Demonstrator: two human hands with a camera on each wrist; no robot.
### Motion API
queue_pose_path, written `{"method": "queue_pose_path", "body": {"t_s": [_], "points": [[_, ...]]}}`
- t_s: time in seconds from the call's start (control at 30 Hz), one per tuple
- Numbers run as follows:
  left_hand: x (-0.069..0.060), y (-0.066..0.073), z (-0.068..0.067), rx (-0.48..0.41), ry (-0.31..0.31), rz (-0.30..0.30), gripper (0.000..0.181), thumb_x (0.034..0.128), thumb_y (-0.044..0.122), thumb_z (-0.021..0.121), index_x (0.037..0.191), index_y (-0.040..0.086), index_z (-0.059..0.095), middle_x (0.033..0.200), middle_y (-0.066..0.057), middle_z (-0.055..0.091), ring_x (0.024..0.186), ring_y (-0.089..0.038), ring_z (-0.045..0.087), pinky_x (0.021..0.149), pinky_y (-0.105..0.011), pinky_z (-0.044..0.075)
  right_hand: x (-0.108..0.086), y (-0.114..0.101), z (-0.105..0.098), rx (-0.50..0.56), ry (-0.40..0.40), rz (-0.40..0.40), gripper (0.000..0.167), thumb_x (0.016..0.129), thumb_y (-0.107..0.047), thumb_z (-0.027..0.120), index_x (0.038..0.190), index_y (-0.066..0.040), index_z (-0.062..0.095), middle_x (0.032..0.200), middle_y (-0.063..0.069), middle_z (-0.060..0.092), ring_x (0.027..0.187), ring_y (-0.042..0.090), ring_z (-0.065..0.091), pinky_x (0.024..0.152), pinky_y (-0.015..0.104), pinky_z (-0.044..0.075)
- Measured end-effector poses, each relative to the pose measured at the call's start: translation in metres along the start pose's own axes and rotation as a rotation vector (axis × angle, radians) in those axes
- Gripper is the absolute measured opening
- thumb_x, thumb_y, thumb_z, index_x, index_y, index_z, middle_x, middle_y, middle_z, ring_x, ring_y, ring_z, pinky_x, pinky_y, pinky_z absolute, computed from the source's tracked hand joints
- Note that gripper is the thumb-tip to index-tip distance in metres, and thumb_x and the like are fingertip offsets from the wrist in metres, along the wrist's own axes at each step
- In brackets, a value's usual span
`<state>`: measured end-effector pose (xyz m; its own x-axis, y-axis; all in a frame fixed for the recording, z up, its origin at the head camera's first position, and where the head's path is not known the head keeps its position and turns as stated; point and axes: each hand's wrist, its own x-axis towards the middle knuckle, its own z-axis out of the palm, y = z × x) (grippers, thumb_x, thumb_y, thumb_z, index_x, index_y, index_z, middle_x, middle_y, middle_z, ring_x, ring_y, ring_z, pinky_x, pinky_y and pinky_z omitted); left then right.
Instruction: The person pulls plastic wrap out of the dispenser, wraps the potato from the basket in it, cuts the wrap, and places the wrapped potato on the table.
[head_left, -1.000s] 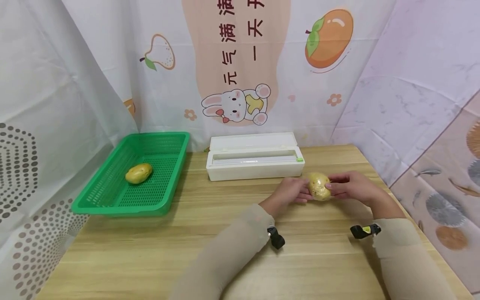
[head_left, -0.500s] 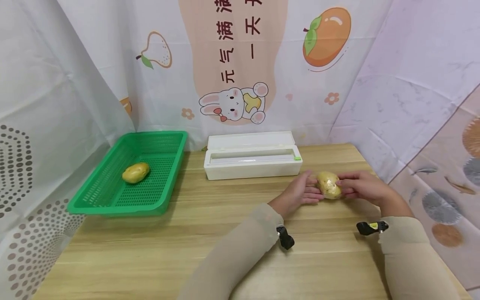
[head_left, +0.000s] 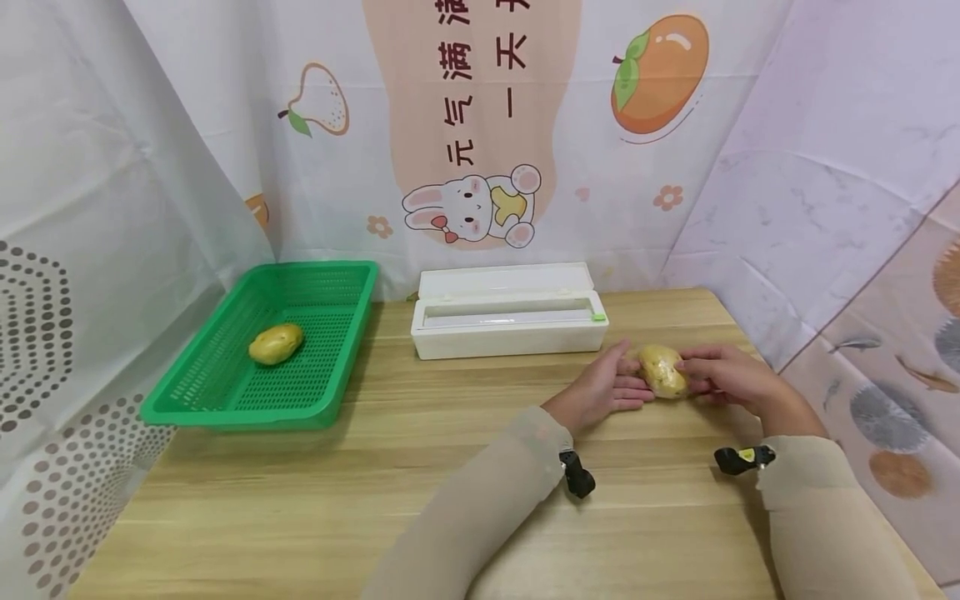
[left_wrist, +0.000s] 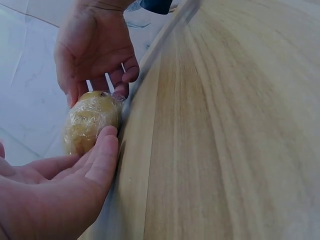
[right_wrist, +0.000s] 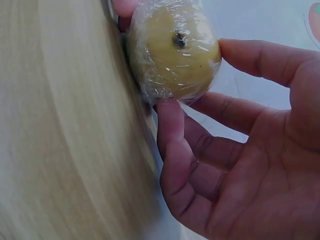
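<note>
We see the wrapped potato (head_left: 663, 372) shifted rightward, right hand (head_left: 733, 379) pinching it, left hand (head_left: 603, 389) straight-fingered against it; wrapping seems complete.

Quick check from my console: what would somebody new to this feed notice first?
Probably the bright green basket at the left of the head view, with one yellow potato lying in it. Next, the film-wrapped potato on the right, between the left hand and the right hand. Then the long white box at the table's far edge, its lid open.
</note>
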<state>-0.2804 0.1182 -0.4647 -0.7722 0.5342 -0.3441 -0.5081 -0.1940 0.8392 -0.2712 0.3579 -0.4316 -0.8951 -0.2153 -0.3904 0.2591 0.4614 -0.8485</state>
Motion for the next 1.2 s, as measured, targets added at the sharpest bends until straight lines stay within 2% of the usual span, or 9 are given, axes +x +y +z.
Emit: {"method": "queue_pose_path", "body": {"t_s": [0.13, 0.27, 0.57, 0.63, 0.73, 0.8, 0.9, 1.07, 1.2], "points": [[0.001, 0.0, 0.002, -0.004, -0.004, -0.006, 0.084, 0.1039, 0.06, 0.045, 0.148, -0.011, 0.046, 0.116, -0.025, 0.065, 0.118, -0.044, 0.066, 0.11, -0.055, 0.048, 0.0, -0.001, 0.0, -0.026, 0.012, 0.003, 0.069, 0.105, -0.033, 0.059, 0.155, 0.006, 0.034, 0.084, -0.007, 0.065, 0.079, 0.009, 0.066, 0.071, 0.03, 0.058], [0.001, 0.001, 0.003, 0.004, 0.001, -0.011, 0.081, 0.1043, 0.06, 0.045, 0.147, -0.009, 0.048, 0.113, -0.023, 0.064, 0.119, -0.044, 0.065, 0.11, -0.055, 0.048, 0.001, -0.001, 0.0, -0.067, 0.035, -0.014, 0.072, 0.105, -0.036, 0.06, 0.155, 0.008, 0.035, 0.095, -0.01, 0.069, 0.085, 0.007, 0.068, 0.074, 0.031, 0.059], [-0.011, 0.007, -0.001, 0.138, -0.003, 0.025, 0.079, 0.104, 0.061, 0.046, 0.15, -0.003, 0.047, 0.128, -0.029, 0.061, 0.119, -0.042, 0.066, 0.109, -0.054, 0.049, -0.006, 0.0, -0.002, -0.103, 0.092, -0.019, 0.072, 0.103, -0.04, 0.061, 0.155, 0.005, 0.039, 0.11, -0.008, 0.073, 0.095, 0.007, 0.07, 0.079, 0.034, 0.059], [-0.016, 0.008, -0.004, 0.182, 0.004, 0.028, 0.079, 0.1032, 0.061, 0.048, 0.151, -0.002, 0.047, 0.13, -0.027, 0.062, 0.118, -0.039, 0.066, 0.108, -0.051, 0.05, -0.008, -0.001, -0.002, -0.13, 0.113, -0.035, 0.07, 0.103, -0.04, 0.061, 0.154, 0.004, 0.042, 0.116, -0.004, 0.072, 0.097, 0.006, 0.069, 0.081, 0.034, 0.058], [-0.021, 0.01, -0.009, 0.251, 0.015, 0.035, 0.078, 0.1016, 0.061, 0.051, 0.151, 0.001, 0.048, 0.13, -0.024, 0.062, 0.115, -0.035, 0.068, 0.106, -0.048, 0.052, -0.01, -0.006, -0.001, -0.183, 0.156, -0.081, 0.066, 0.105, -0.04, 0.058, 0.152, 0.004, 0.046, 0.128, 0.008, 0.069, 0.101, 0.005, 0.067, 0.084, 0.033, 0.058], [-0.024, 0.012, -0.011, 0.294, 0.028, 0.035, 0.072, 0.1016, 0.058, 0.054, 0.149, 0.003, 0.051, 0.13, -0.022, 0.063, 0.113, -0.033, 0.068, 0.104, -0.047, 0.053, -0.011, -0.01, 0.0, -0.227, 0.194, -0.112, 0.062, 0.106, -0.04, 0.057, 0.15, 0.002, 0.048, 0.135, 0.017, 0.065, 0.105, 0.008, 0.065, 0.086, 0.033, 0.056], [-0.026, 0.013, -0.015, 0.389, 0.04, 0.042, 0.064, 0.1014, 0.053, 0.057, 0.144, 0.005, 0.056, 0.128, -0.019, 0.063, 0.111, -0.03, 0.069, 0.101, -0.046, 0.055, -0.01, -0.015, 0.003, -0.293, 0.253, -0.172, 0.056, 0.106, -0.039, 0.056, 0.146, 0.001, 0.054, 0.14, 0.024, 0.061, 0.106, 0.006, 0.061, 0.086, 0.026, 0.052], [-0.035, 0.013, -0.034, 0.575, 0.085, 0.083, 0.054, 0.1006, 0.041, 0.063, 0.141, 0.005, 0.059, 0.123, -0.015, 0.069, 0.108, -0.023, 0.071, 0.092, -0.039, 0.058, -0.013, -0.028, 0.014, -0.368, 0.347, -0.27, 0.045, 0.106, -0.035, 0.058, 0.136, -0.003, 0.064, 0.135, 0.024, 0.065, 0.098, -0.007, 0.056, 0.082, 0.017, 0.047], [-0.052, 0.02, -0.061, 0.667, 0.116, 0.105, 0.06, 0.1001, 0.038, 0.065, 0.148, 0.004, 0.053, 0.125, -0.008, 0.073, 0.111, -0.018, 0.069, 0.093, -0.036, 0.057, -0.016, -0.041, 0.024, -0.38, 0.399, -0.333, 0.037, 0.105, -0.03, 0.061, 0.13, -0.004, 0.068, 0.125, 0.021, 0.07, 0.093, -0.005, 0.059, 0.077, 0.016, 0.049]]}}
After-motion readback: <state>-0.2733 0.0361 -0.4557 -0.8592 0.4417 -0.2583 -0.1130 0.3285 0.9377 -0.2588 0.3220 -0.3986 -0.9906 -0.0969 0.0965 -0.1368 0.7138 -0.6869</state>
